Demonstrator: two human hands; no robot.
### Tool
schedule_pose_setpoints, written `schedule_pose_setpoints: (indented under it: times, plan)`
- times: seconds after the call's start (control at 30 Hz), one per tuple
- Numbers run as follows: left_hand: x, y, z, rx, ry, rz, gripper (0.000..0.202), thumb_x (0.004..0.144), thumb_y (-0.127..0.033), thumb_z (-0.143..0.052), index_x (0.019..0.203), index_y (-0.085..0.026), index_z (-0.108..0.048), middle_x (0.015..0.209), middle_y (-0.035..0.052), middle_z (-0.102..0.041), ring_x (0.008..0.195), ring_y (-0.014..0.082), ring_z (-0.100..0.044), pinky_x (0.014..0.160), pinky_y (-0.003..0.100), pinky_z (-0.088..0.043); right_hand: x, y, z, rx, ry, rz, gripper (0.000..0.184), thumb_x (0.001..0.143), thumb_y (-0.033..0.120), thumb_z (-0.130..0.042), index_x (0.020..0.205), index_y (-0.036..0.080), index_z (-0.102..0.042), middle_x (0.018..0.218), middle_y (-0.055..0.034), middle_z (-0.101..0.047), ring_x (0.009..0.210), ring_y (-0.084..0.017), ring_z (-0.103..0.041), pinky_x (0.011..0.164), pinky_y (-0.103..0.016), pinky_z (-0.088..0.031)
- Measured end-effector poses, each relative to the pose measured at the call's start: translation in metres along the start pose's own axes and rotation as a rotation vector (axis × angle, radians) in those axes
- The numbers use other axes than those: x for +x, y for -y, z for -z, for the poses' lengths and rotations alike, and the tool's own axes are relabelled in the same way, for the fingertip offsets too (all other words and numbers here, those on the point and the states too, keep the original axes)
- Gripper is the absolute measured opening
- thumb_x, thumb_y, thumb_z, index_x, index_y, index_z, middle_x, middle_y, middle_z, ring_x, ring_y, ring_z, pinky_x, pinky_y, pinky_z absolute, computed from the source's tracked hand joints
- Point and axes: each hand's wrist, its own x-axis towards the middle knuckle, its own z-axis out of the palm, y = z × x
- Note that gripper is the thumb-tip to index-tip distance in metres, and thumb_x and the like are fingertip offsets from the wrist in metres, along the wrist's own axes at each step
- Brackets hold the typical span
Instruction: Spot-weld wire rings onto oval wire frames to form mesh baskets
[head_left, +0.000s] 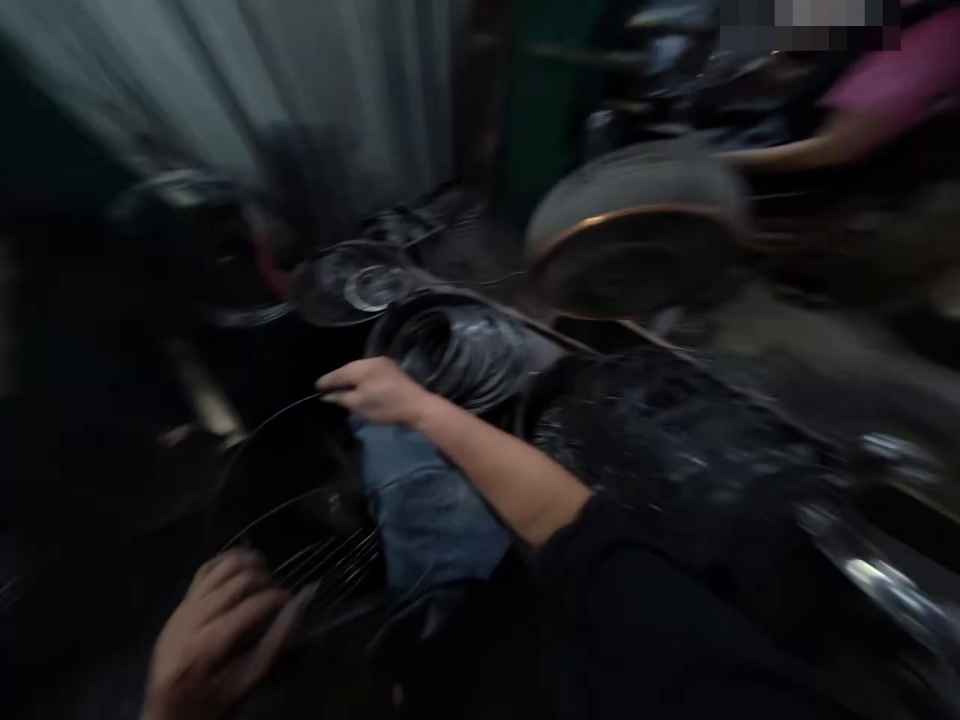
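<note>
The whole view is smeared by motion. My right hand (373, 388) reaches forward over my knee in blue jeans (427, 510) and pinches the thin rim of a round wire guard (300, 540). My left hand (217, 635) lies at the bottom left against the lower part of the same wire guard. Its fingers rest on the wires and are too blurred to show any grip.
A stack of wire rings (457, 350) lies just beyond my right hand, with a round dark disc (360, 285) behind it. A grey drum-shaped thing with a copper rim (637, 240) stands at centre right. Another person's arm in a pink sleeve (795, 150) reaches in at top right.
</note>
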Motion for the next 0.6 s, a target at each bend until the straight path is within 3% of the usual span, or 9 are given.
schedule_pose_setpoints:
  times: [0.03, 0.1, 0.2, 0.3, 0.37, 0.43, 0.5, 0.6]
  plan:
    - [-0.014, -0.006, 0.009, 0.126, 0.005, -0.020, 0.016, 0.062, -0.026, -0.074, 0.073, -0.038, -0.071, 0.060, -0.0064, -0.063, 0.055, 0.0197, -0.062, 0.051, 0.036, -0.056, 0.002, 0.002, -0.012, 0.046, -0.001, -0.028, 0.019, 0.090, 0.016, -0.064, 0.107, 0.015, -0.072, 0.112, -0.0035, -0.069, 0.106, -0.015, -0.063, 0.095, -0.018, -0.044]
    - [-0.039, -0.014, 0.020, 0.218, -0.134, 0.097, 0.028, 0.066, -0.020, -0.077, 0.091, -0.031, -0.072, 0.078, -0.0010, -0.067, 0.069, 0.0185, -0.066, 0.060, 0.032, -0.058, 0.006, 0.001, -0.035, 0.094, -0.002, -0.054, 0.018, 0.087, 0.012, -0.065, 0.103, 0.017, -0.074, 0.106, -0.0024, -0.071, 0.101, -0.015, -0.065, 0.092, -0.021, -0.045]
    - [-0.071, -0.012, 0.023, 0.320, -0.431, 0.326, 0.033, 0.071, -0.014, -0.074, 0.102, -0.026, -0.071, 0.102, 0.0033, -0.066, 0.089, 0.0165, -0.066, 0.077, 0.029, -0.058, 0.016, 0.002, -0.068, 0.077, 0.084, -0.031, 0.019, 0.087, 0.011, -0.063, 0.099, 0.018, -0.075, 0.094, -0.0037, -0.072, 0.091, -0.016, -0.067, 0.085, -0.024, -0.048]
    - [-0.096, -0.003, 0.025, 0.162, -0.707, 0.538, 0.038, 0.074, -0.018, -0.072, 0.112, -0.023, -0.068, 0.134, 0.0089, -0.052, 0.114, 0.0228, -0.059, 0.086, 0.032, -0.057, 0.019, 0.022, -0.097, -0.019, 0.149, 0.062, 0.021, 0.085, 0.010, -0.063, 0.101, 0.019, -0.074, 0.094, -0.0042, -0.072, 0.090, -0.017, -0.067, 0.083, -0.026, -0.048]
    - [-0.109, 0.003, 0.029, -0.026, -0.820, 0.649, 0.044, 0.074, -0.021, -0.073, 0.118, -0.022, -0.066, 0.136, 0.0103, -0.051, 0.115, 0.0243, -0.059, 0.088, 0.034, -0.057, 0.015, 0.042, -0.115, -0.092, 0.154, 0.155, 0.025, 0.084, 0.009, -0.065, 0.105, 0.020, -0.073, 0.100, -0.0050, -0.071, 0.094, -0.017, -0.065, 0.085, -0.026, -0.047]
    - [-0.123, 0.008, 0.034, -0.184, -0.831, 0.749, 0.045, 0.073, -0.023, -0.073, 0.117, -0.020, -0.066, 0.120, 0.0096, -0.064, 0.106, 0.0225, -0.064, 0.092, 0.038, -0.055, 0.009, 0.063, -0.133, -0.148, 0.176, 0.223, 0.026, 0.085, 0.011, -0.065, 0.108, 0.022, -0.072, 0.102, -0.0052, -0.070, 0.095, -0.017, -0.065, 0.086, -0.026, -0.047]
    - [-0.136, 0.012, 0.040, -0.233, -0.772, 0.836, 0.037, 0.075, -0.026, -0.071, 0.111, -0.018, -0.069, 0.101, 0.0075, -0.071, 0.096, 0.0209, -0.068, 0.096, 0.040, -0.052, 0.004, 0.080, -0.147, -0.188, 0.243, 0.255, 0.024, 0.088, 0.015, -0.064, 0.109, 0.023, -0.072, 0.101, -0.0046, -0.070, 0.093, -0.017, -0.065, 0.084, -0.025, -0.048]
    - [-0.151, 0.019, 0.045, -0.134, -0.650, 0.884, 0.045, 0.072, -0.031, -0.074, 0.115, -0.018, -0.068, 0.108, 0.0077, -0.071, 0.103, 0.0225, -0.066, 0.102, 0.041, -0.047, 0.001, 0.098, -0.161, -0.277, 0.347, 0.274, 0.019, 0.090, 0.018, -0.063, 0.106, 0.023, -0.073, 0.097, -0.0046, -0.069, 0.091, -0.018, -0.065, 0.080, -0.025, -0.048]
